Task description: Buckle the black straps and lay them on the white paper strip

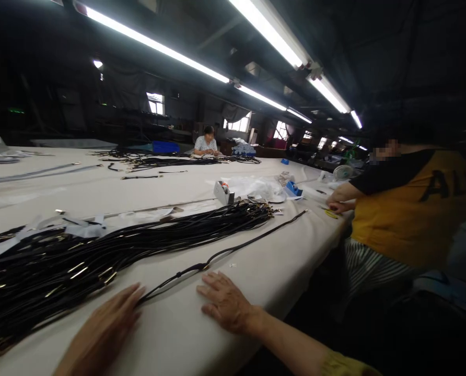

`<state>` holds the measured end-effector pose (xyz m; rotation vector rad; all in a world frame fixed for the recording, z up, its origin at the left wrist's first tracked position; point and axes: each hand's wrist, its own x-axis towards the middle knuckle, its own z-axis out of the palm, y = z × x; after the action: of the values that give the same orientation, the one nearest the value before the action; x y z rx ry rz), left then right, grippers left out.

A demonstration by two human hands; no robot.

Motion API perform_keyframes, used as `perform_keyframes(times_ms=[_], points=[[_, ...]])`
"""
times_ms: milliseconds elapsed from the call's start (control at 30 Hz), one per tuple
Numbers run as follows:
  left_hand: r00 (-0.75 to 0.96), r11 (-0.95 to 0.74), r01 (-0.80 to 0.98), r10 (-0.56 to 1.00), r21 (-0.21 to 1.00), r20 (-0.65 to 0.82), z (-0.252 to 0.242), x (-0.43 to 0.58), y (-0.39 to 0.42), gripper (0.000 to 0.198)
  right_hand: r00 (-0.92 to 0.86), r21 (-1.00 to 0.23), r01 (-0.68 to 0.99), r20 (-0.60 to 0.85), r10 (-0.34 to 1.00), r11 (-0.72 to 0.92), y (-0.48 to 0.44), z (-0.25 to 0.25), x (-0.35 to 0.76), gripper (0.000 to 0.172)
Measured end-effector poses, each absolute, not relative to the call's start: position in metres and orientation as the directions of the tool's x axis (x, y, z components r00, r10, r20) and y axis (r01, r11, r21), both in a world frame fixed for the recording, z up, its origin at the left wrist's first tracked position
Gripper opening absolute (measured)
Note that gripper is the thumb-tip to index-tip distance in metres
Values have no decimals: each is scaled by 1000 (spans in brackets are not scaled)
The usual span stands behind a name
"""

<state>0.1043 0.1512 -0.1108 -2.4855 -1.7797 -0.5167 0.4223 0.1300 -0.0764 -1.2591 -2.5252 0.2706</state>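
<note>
A single black strap (239,245) with gold-coloured metal fittings lies stretched along the pale tabletop, with a knot-like joint partway. My left hand (103,329), slightly blurred, has its fingers extended over the strap's near end, which disappears beneath them; whether it presses on the strap is hidden. Beside the middle of the strap, my right hand (227,303) rests palm down with its fingers spread, holding nothing. A large pile of black straps (139,240) with gold buckles spreads along the table, just beyond and left of my hands.
A tape dispenser (224,193) stands behind the pile, near crumpled clear plastic (256,188) and a blue dispenser (293,189). More straps (166,162) lie farther back, where a person (206,142) sits. A co-worker in a yellow-and-black shirt (405,209) stands at the right edge.
</note>
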Motion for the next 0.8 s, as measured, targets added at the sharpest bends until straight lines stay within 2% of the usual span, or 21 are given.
perform_keyframes(times_ms=[67,100,233,300,433,500,633,700,800], points=[[392,-412,900,908,143,148,-98,142,152,45,-530,-339,746,222,819,574,127,-84,429,43],[393,-405,905,913,128,114,-90,161,154,49,-513,-353,744,243,823,567,126,-88,430,42],[358,-361,932,931,37,71,-61,215,164,53,-460,-394,726,332,824,564,123,-96,429,35],[360,-361,932,932,33,38,-56,218,166,55,-428,-410,716,383,819,566,123,-97,429,35],[345,-342,921,939,188,19,-58,199,164,47,-367,-449,707,427,827,546,123,-95,428,39],[346,-340,904,938,261,22,-58,187,159,41,-352,-456,716,417,838,528,124,-93,429,47],[332,-310,902,943,301,-24,-51,175,142,29,-292,-403,783,434,852,474,136,-95,430,62],[336,-308,898,941,314,-39,-47,176,134,27,-290,-347,812,458,841,469,144,-97,428,60],[349,-313,883,936,349,-44,-45,184,123,25,-417,-284,766,464,782,577,151,-97,421,51]])
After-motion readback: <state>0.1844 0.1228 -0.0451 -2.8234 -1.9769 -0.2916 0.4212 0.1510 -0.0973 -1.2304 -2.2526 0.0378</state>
